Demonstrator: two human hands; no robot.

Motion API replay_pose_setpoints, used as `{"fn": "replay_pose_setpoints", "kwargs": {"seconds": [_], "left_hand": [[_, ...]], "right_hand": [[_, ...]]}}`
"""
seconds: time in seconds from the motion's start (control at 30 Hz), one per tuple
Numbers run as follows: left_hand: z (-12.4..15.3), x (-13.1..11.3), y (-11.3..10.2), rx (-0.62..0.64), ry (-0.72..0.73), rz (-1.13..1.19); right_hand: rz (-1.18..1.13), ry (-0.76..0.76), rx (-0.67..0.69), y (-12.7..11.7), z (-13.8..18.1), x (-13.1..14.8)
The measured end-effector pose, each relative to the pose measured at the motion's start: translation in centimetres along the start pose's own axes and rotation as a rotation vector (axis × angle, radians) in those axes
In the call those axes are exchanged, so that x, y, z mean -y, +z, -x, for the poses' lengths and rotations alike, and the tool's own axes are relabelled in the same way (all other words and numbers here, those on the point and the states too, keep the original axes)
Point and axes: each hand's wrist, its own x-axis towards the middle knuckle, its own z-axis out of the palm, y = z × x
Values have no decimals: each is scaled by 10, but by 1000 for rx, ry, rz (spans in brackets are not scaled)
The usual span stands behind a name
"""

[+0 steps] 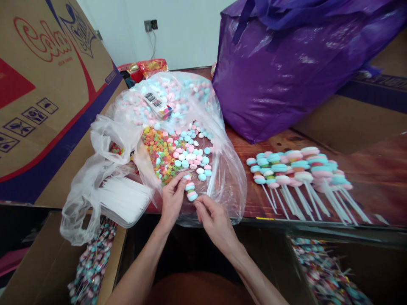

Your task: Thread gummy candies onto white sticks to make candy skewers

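Note:
My left hand pinches the top of a short stack of pink, white and blue candies threaded on a stick. My right hand is closed on the lower end of that stick, just below the stack. Both hands work over an open clear plastic bag holding loose pastel round candies and small coloured ring candies. Beside the left hand lies a bundle of white sticks in a thin plastic bag.
A row of finished candy skewers lies on the wooden table to the right. A purple bag stands behind them, a large cardboard box at the left. Boxes of wrapped skewers sit below the table edge.

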Motion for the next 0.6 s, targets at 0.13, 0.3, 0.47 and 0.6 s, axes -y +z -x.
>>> {"fn": "replay_pose_setpoints", "kwargs": {"seconds": [0.13, 0.3, 0.47, 0.6], "left_hand": [[0, 2, -1, -21, -4, 9], [1, -1, 1, -24, 6, -18], [1, 0, 0, -25, 2, -54], [-1, 7, -2, -37, -10, -84]], "right_hand": [[32, -23, 89, -7, -3, 3], [32, -60, -11, 1, -2, 1], [31, -78, -111, 13, -3, 0], [14, -55, -150, 17, -8, -2]]}}
